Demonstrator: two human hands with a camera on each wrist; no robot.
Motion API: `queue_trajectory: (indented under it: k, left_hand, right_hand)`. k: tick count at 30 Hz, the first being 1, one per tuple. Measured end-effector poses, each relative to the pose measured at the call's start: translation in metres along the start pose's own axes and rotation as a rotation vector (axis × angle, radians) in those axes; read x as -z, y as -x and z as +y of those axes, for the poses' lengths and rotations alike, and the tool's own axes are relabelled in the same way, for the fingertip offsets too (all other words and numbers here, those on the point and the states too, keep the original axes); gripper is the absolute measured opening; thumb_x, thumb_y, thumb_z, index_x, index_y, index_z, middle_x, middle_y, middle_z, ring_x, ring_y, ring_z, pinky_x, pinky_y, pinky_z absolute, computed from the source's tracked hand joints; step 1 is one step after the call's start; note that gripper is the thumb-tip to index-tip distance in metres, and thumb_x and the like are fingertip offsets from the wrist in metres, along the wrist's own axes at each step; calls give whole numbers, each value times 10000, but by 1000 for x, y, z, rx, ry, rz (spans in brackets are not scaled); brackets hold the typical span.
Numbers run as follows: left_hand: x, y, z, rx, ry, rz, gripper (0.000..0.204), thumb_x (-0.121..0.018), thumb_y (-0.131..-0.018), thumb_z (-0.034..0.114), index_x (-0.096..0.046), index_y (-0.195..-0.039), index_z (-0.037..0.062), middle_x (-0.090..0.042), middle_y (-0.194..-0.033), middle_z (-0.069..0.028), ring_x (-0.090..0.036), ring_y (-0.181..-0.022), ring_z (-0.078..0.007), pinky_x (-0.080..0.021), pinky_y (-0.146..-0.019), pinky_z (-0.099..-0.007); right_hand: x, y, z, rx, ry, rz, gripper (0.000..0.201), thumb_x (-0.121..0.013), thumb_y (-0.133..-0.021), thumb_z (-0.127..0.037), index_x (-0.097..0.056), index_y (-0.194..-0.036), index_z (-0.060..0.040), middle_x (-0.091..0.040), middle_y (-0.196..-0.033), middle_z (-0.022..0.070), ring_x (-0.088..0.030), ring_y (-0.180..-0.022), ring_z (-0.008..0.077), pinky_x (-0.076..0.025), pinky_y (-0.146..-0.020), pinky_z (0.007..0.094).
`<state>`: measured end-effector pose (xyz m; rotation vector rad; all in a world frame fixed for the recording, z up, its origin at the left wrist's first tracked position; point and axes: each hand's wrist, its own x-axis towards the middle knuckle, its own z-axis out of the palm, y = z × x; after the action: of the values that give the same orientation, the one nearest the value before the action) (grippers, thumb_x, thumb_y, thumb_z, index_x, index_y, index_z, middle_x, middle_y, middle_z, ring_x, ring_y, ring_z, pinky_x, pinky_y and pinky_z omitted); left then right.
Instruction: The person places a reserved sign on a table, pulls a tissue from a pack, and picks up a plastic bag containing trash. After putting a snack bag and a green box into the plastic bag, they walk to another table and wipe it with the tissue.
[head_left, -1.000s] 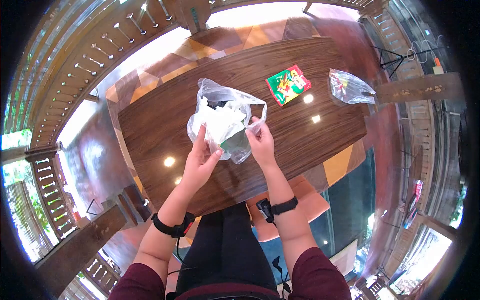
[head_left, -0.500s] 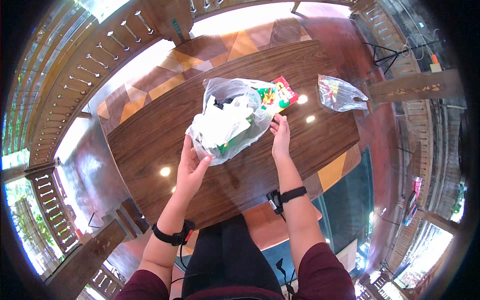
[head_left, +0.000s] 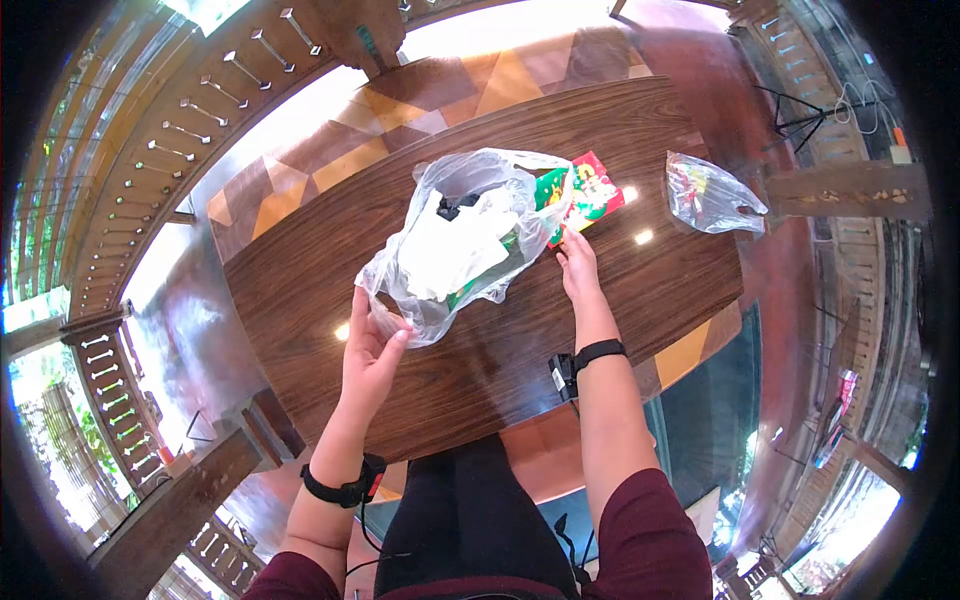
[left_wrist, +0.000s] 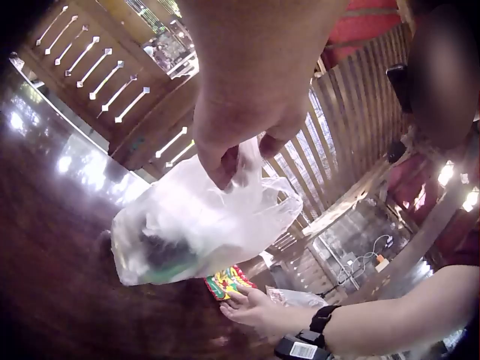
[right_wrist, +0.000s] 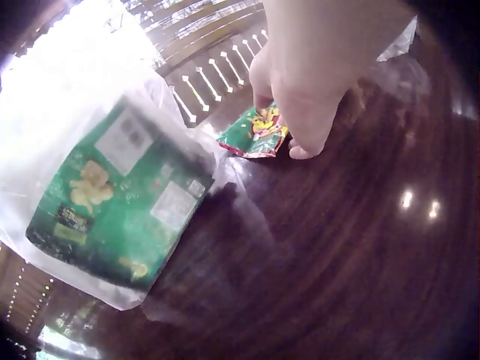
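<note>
Packet (head_left: 598, 192) lies at fingertips of right hand (head_left: 580, 268); left hand (head_left: 370, 358) pinches bag (left_wrist: 204, 217).

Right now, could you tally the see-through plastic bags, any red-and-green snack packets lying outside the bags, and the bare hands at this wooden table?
Bags: 2 (large whitish see-through plastic bag, small clear plastic bag)
Packets: 1 (red-and-green snack packet)
Hands: 2 (bare left hand, bare right hand)
Total: 5

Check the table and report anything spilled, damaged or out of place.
No spill or damage stands out around the held bag or green-and-red packet. Oddly, the smaller clear bag seems to reach past the right end of the table, and may overhang.
</note>
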<state>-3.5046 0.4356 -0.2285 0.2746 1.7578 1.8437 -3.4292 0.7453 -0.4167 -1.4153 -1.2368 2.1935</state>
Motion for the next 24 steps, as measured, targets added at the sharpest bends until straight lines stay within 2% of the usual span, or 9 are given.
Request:
queue_trajectory:
  k: [4,7,8,11,13,16,20,24]
  left_hand:
    - [-5,2,-3,-12,-4,-12,714,-481,-830,-7,-28,-1373,85,-529,-938,-86,-528,-876,-145,-419,-824,-295]
    - [-8,7,-1,1,-25,-28,714,-485,-831,0,-28,-1373,81,-532,-934,-85,-527,-876,-143,-412,-826,-288]
    - [-8,9,0,-1,-28,-39,715,-486,-830,2,-27,-1373,78,-529,-952,-88,-523,-887,-142,-407,-832,-287]
    - [-8,14,0,-13,-27,-79,715,-488,-830,7,-24,-1371,66,-510,-1019,-97,-511,-922,-144,-391,-851,-288]
    - [-7,21,-2,-28,-11,-109,714,-486,-831,7,-20,-1369,56,-489,-1077,-104,-500,-950,-148,-380,-868,-295]
    - [-1,37,-11,-18,-30,-174,711,-481,-831,2,-16,-1367,46,-451,-1144,-111,-483,-985,-155,-365,-891,-308]
    - [11,59,-19,26,0,-196,724,-485,-829,1,-7,-1370,59,-449,-1148,-105,-467,-1007,-155,-357,-890,-300]
    - [33,81,-20,44,5,-274,752,-489,-825,-1,18,-1373,90,-412,-1169,-102,-448,-1040,-161,-351,-891,-277]
  right_hand:
    - [5,9,8,34,-133,31,317,-499,-859,-139,-484,-1163,-50,-531,-1089,7,-503,-941,105,-369,-787,253]
    - [11,27,12,52,-193,48,302,-481,-859,-77,-482,-1157,-32,-529,-1086,23,-513,-913,99,-397,-753,237]
    - [14,34,12,69,-218,73,296,-471,-856,-48,-478,-1149,-3,-530,-1076,62,-519,-922,122,-421,-778,258]
    - [22,60,13,129,-244,79,271,-448,-867,-45,-476,-1134,-5,-520,-1093,93,-523,-959,165,-435,-832,313]
    - [32,77,18,172,-246,114,253,-474,-846,-12,-493,-1096,25,-529,-1058,103,-547,-909,166,-475,-791,302]
    - [44,112,23,222,-250,174,224,-507,-814,26,-525,-1037,40,-532,-1013,89,-555,-859,148,-502,-716,275]
    - [56,168,25,321,-200,193,205,-508,-807,36,-547,-1008,29,-516,-1026,59,-539,-893,137,-492,-736,259]
    - [45,240,11,432,-134,171,224,-491,-812,48,-538,-1029,19,-524,-1035,76,-539,-909,133,-482,-752,250]
